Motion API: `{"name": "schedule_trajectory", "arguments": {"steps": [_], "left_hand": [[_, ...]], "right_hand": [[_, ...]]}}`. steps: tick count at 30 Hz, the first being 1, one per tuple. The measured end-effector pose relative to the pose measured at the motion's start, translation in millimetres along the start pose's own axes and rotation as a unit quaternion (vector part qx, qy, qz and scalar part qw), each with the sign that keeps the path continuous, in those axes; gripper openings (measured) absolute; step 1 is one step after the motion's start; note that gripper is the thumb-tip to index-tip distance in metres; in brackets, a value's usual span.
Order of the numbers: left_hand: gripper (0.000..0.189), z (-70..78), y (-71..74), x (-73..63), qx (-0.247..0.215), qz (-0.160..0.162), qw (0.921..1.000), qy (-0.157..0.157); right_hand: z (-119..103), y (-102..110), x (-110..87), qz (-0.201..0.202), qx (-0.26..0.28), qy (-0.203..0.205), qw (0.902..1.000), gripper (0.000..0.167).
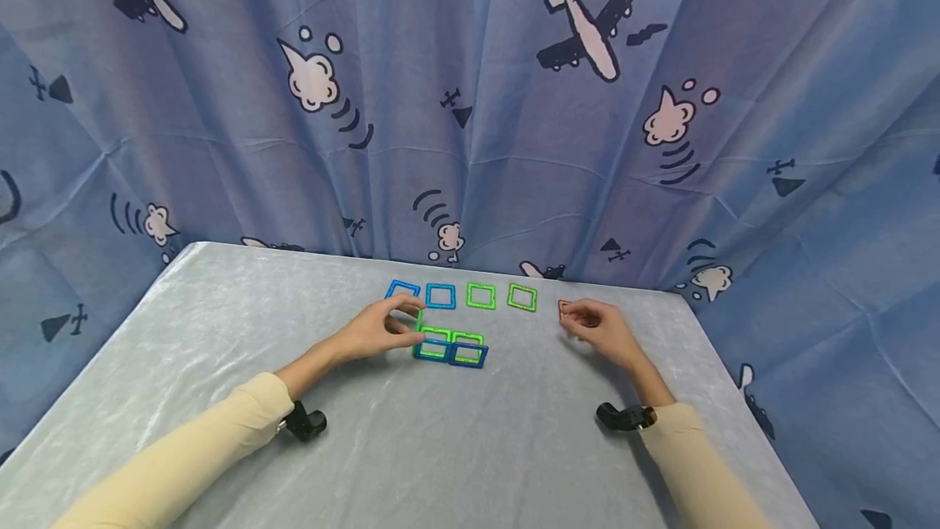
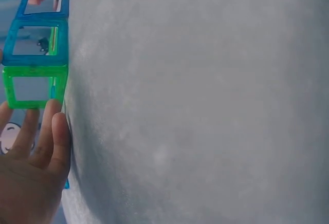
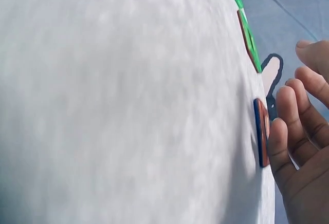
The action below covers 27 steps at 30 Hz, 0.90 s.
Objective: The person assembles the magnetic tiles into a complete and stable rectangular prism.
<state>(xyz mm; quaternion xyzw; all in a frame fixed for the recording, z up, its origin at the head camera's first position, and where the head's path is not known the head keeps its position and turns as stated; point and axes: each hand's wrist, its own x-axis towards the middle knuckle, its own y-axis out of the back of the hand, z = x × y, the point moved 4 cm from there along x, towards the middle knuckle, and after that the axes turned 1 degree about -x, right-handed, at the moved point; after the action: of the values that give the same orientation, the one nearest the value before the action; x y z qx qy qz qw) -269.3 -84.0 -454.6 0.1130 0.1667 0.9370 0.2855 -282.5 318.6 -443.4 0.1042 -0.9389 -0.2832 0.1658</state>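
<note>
In the head view my left hand (image 1: 378, 326) is at the left end of a small build of magnetic tiles. Its thumb and index finger span an upright green magnetic tile (image 2: 36, 104), gripping its sides. Blue magnetic tiles (image 1: 468, 355) form the front of the build, with green ones (image 1: 467, 336) behind them. My right hand (image 1: 598, 329) hovers by an orange magnetic tile (image 1: 563, 310) at the right of the back row. Its fingers (image 3: 289, 116) are spread and loosely bent, the fingertips right beside that tile (image 3: 263, 136), holding nothing.
Along the back of the cloth-covered table (image 1: 514, 447) lie two blue tiles (image 1: 441, 308) and two green tiles (image 1: 481, 306). A blue curtain (image 1: 470, 104) printed with planes hangs right behind the table's far edge.
</note>
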Motion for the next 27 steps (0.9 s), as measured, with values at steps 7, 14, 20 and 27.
{"name": "schedule_trajectory", "arguments": {"steps": [7, 14, 20, 27], "left_hand": [[0.056, -1.0, -1.6, 0.3, -0.005, -0.004, 1.0000, 0.001], [0.054, 0.7, -2.9, 1.6, -0.013, -0.005, 0.9999, -0.001], [0.053, 0.3, -3.0, 2.1, -0.016, 0.002, 0.9999, 0.003], [0.054, 0.3, -3.2, 0.6, -0.022, 0.011, 0.9996, 0.013]], "right_hand": [[-28.6, -12.8, 5.0, -0.011, 0.014, 0.012, 0.9998, 0.021], [-16.7, -30.4, 13.3, -0.020, 0.033, 0.013, 0.9992, 0.022], [-8.6, -52.8, 23.6, -0.038, 0.045, 0.016, 0.9981, 0.022], [-33.4, -89.3, 35.1, -0.119, 0.049, 0.029, 0.9913, 0.023]]}}
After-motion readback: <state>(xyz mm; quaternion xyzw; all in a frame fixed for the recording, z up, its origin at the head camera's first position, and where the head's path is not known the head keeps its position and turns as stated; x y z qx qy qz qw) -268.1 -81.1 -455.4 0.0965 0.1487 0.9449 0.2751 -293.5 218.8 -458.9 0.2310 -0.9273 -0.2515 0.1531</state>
